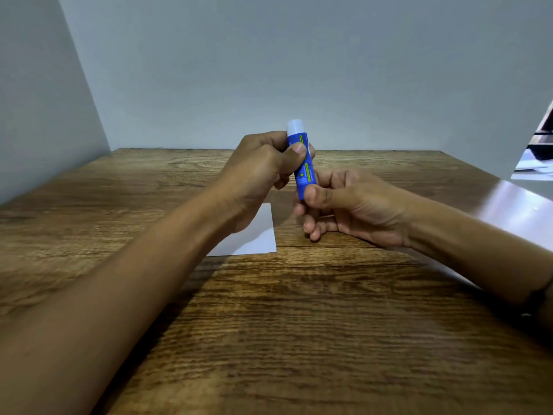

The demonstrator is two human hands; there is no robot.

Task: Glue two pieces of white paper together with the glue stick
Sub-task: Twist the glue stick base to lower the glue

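Blue glue stick [302,163], label unreadable, sat in both grips: left hand [260,172] above, right hand [344,205] below.

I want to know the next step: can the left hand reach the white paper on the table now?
Probably not yet: the left hand is gripping the glue stick, held above the white paper; it would have to let go first.
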